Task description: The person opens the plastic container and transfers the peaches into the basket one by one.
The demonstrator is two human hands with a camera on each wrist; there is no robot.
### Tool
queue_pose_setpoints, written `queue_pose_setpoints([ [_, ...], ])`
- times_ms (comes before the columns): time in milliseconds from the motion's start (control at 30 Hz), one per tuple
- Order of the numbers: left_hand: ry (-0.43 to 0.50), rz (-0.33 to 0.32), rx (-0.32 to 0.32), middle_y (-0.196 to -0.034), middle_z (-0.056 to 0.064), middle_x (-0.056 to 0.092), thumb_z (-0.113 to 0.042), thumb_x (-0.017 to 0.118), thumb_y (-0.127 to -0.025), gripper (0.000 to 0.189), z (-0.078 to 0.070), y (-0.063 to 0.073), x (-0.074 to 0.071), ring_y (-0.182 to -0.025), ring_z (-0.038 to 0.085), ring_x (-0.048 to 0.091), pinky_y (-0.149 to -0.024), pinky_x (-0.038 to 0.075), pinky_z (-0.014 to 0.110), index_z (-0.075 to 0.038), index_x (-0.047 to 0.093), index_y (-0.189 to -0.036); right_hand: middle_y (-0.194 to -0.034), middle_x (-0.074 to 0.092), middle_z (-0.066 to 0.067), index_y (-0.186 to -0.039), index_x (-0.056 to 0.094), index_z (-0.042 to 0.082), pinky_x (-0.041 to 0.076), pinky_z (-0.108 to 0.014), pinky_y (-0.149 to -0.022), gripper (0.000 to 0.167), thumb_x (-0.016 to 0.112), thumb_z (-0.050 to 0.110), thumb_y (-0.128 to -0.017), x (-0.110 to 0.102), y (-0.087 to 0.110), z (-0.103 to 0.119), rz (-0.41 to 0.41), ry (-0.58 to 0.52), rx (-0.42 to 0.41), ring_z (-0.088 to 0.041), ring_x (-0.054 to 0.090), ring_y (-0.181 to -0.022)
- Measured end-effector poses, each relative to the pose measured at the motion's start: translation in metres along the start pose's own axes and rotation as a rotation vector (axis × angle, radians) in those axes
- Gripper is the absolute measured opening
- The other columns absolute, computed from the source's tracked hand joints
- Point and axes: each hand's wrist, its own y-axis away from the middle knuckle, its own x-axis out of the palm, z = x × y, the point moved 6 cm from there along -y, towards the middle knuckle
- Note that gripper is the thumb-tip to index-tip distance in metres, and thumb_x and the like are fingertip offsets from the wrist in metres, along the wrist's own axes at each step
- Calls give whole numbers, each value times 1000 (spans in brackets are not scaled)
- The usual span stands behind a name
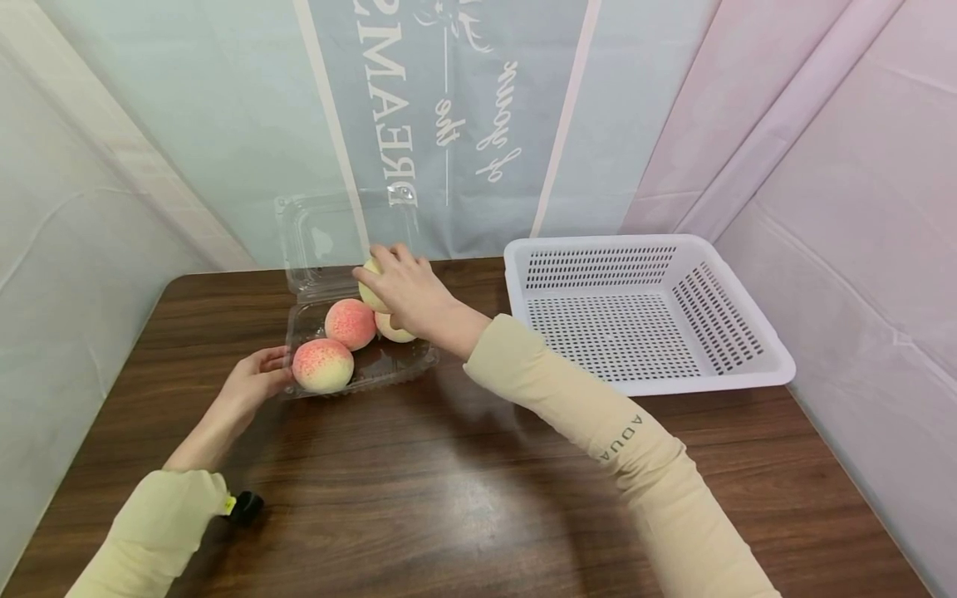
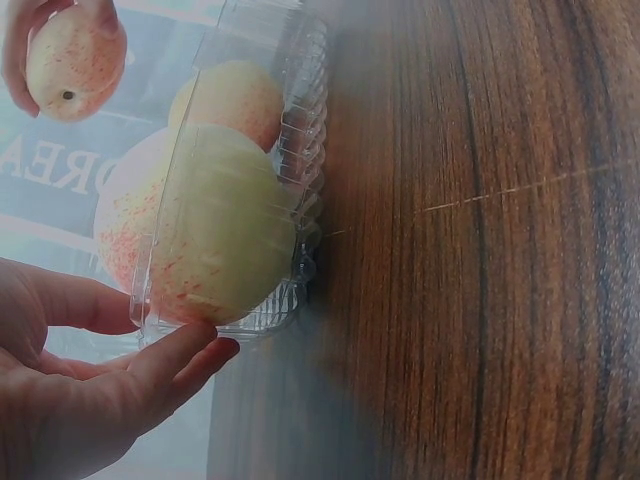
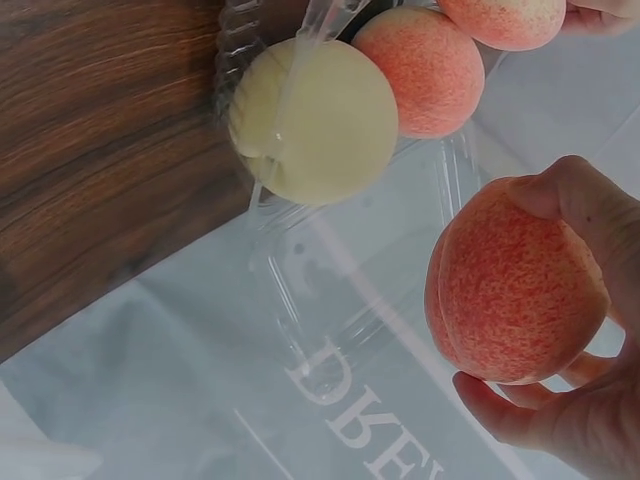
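Observation:
My right hand [image 1: 414, 292] holds a peach [image 3: 515, 285] above the clear plastic box, fingers and thumb curled round it. In the right wrist view the fruit's red, speckled side shows. Three more peaches lie in the box [image 1: 392, 363]: a red-and-cream one [image 1: 323, 366] at the near left, a redder one [image 1: 350, 323] behind it, and a pale one [image 1: 396, 329] partly hidden under my right hand. With its fingertips, my left hand [image 2: 95, 375] pinches the rim at the box's left end. The box's hinged lid [image 1: 320, 237] stands raised at the back.
A white perforated plastic basket [image 1: 755, 374] stands on the right of the brown wood-grain table [image 1: 419, 498]. Behind the table hangs a printed cloth [image 1: 478, 208] with mirrored lettering. A black strap piece [image 1: 245, 507] shows by the left sleeve.

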Motion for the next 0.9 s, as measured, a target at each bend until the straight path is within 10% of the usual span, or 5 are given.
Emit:
queue_pose_setpoints([
  [900,4,4,-1,-130,35,31,-6,43,-93,53,1,-1,0,-81,-13,44,-71,46,12,18,20,-134,-136,31,-10,-133,44,21,41,-44,-88,69,76,14,-72,4,12,-27,14,10,13,-30,31,-121],
])
